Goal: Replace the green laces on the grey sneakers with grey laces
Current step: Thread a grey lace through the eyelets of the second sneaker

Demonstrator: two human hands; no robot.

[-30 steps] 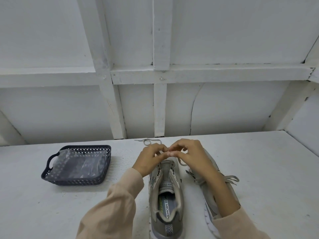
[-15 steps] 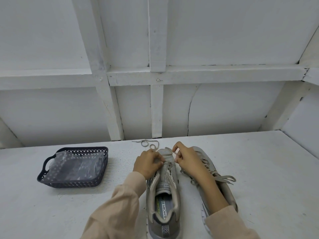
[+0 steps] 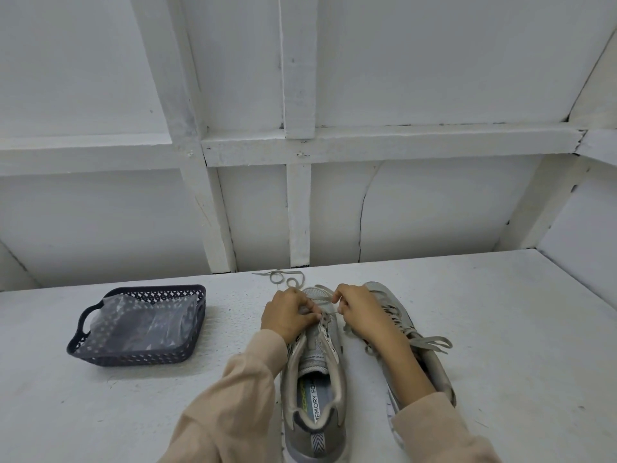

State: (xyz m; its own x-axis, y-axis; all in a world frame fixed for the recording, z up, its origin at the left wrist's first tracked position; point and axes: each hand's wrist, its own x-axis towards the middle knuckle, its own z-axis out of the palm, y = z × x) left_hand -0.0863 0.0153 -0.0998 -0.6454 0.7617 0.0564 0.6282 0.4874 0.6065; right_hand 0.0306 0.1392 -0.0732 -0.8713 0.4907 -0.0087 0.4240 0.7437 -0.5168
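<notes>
Your left hand (image 3: 288,315) and right hand (image 3: 362,312) each pinch the flat grey lace (image 3: 321,297) over the grey mesh sneaker (image 3: 315,379) toe.

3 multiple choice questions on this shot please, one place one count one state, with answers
1. Where on the table is the dark basket? A) left side B) right side C) centre
2. How many sneakers are on it? A) one B) two C) three
3. How far is the sneaker being worked on laced? A) to the top B) only near the toe C) no lace

Answers: 1 A, it sits left of both arms. 2 B, the open sneaker and the laced sneaker lie side by side. 3 B, the left hand and right hand pinch the grey lace at the toe; upper eyelets are bare.
</notes>
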